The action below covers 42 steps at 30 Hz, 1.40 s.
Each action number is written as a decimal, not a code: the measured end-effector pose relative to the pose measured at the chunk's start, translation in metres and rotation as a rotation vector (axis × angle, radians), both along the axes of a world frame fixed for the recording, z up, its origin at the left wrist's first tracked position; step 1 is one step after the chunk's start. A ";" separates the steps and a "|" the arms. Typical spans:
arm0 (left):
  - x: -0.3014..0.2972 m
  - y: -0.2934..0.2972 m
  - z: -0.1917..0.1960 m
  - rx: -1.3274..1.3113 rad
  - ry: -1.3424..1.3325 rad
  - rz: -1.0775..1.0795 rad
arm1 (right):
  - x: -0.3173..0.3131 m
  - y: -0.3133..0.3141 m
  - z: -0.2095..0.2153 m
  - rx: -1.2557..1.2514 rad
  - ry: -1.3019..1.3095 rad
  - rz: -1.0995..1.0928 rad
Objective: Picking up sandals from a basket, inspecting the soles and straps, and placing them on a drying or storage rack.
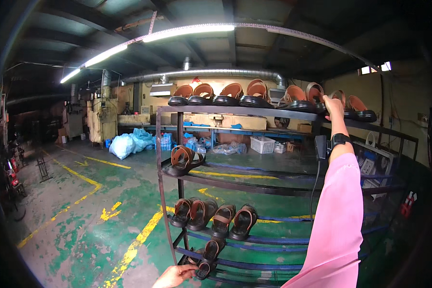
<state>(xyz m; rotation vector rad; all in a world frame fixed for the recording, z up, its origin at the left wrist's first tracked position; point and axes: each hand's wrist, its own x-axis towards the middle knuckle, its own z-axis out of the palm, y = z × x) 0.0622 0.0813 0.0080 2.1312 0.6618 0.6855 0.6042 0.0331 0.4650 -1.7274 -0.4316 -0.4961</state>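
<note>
A dark metal rack [254,112] with several tiers stands in front of me, bearing brown-strapped sandals with black soles. Up at the top tier my right hand [335,106] is closed on a sandal [315,93]; its fingertips are partly hidden behind the hand. Several more sandals [231,94] stand in a row on that tier. Low down, my left hand [178,275] pinches the edge of a small sandal [204,269] on the bottom tier. Another sandal [213,248] lies just behind it. Sandals [222,220] also sit on the tier above, and a pair [180,161] on the second tier.
A black strap device [340,139] with a cable is on my right wrist. Blue-white bags [129,144] and a white crate [262,144] lie by the back bench. Yellow lines [139,242] mark the worn green floor. A red object [408,204] stands at the right.
</note>
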 end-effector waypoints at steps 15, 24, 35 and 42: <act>0.014 0.049 -0.044 -0.546 -0.094 -0.076 | 0.076 -0.041 -0.155 0.653 -0.307 -0.114; 0.064 0.115 -0.080 -0.717 -0.148 0.096 | 0.192 -0.126 -0.426 0.465 0.502 -0.632; 0.146 0.152 -0.150 -0.742 -0.096 0.141 | 0.201 -0.099 -0.573 0.119 0.937 -0.664; 0.209 0.155 -0.150 -1.066 -0.160 0.184 | 0.220 -0.142 -0.652 -0.126 0.538 -0.151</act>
